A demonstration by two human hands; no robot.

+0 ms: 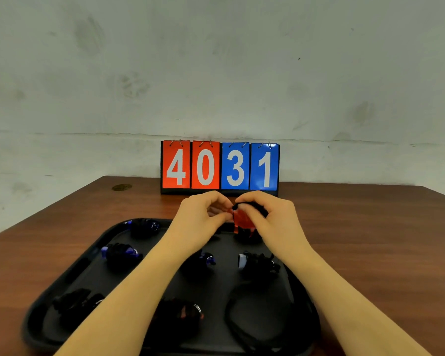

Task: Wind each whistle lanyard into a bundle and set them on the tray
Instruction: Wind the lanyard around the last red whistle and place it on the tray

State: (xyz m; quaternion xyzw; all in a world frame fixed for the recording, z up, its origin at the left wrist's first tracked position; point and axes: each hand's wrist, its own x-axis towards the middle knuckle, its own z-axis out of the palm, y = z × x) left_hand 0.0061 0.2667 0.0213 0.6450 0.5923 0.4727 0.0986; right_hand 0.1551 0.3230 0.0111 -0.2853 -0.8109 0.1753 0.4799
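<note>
Above the far edge of the black tray (70, 276), both my hands hold a red whistle (240, 218) with a black lanyard. My left hand (203, 217) pinches the whistle's left side. My right hand (265, 214) curls over the top, with black cord wrapped under its fingers. Several wound bundles lie on the tray: blue whistles (144, 227) (121, 254) (203, 260), a white one (257, 263), a dark one (77, 301) and a red one (183, 314). A loose black lanyard loop (244, 319) lies at the tray's near right.
A flip scoreboard (220, 167) reading 4031 stands at the back of the brown wooden table (370, 227), against a grey wall. A small round mark (121, 187) sits at the table's far left.
</note>
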